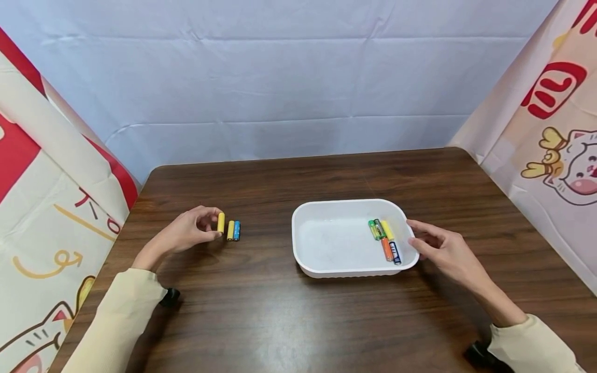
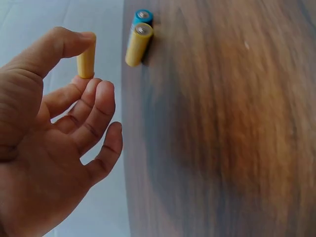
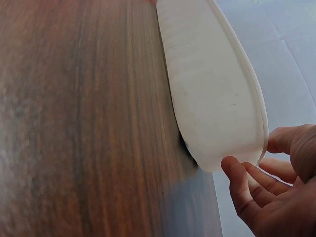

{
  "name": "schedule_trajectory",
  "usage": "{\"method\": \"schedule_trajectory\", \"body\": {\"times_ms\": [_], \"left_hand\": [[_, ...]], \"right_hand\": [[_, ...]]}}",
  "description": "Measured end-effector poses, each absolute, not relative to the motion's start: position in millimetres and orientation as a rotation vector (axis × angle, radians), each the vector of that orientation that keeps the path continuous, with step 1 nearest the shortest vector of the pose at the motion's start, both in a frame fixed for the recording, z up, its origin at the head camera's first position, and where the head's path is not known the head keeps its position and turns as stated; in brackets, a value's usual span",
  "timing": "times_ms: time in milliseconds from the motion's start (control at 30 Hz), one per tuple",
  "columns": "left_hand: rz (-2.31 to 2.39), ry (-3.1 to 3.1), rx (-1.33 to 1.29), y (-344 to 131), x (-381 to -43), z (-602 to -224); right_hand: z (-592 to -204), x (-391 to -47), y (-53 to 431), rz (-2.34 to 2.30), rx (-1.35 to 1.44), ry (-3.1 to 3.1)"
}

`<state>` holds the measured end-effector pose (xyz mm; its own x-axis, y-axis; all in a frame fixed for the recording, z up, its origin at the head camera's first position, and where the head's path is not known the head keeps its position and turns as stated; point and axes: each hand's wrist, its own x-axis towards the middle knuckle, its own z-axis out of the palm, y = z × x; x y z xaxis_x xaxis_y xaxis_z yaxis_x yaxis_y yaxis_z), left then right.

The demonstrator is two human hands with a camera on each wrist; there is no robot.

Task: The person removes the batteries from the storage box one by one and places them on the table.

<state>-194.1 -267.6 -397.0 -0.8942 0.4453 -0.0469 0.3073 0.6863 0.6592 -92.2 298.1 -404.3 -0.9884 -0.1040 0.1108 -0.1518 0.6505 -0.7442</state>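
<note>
No word, brand or number can be read with certainty. White marks, too small to be deciphered, are carried by the dark-blue cylindrical battery [image 1: 395,253] in the white plastic tray [image 1: 345,271]. Red character-like strokes are printed, illegibly, on the pale patterned cloth at the right [image 1: 527,140] and the white patterned cloth at the left [image 1: 42,199].
</note>
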Motion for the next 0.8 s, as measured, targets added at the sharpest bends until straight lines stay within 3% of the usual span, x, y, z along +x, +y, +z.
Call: {"method": "schedule_trajectory", "body": {"times_ms": [800], "left_hand": [[0.800, 2.625, 0.547, -265.1, -205.0, -411.6]], "right_hand": [[-405.0, -92.1, 299.1, 1.275, 0.200, -2.816]]}}
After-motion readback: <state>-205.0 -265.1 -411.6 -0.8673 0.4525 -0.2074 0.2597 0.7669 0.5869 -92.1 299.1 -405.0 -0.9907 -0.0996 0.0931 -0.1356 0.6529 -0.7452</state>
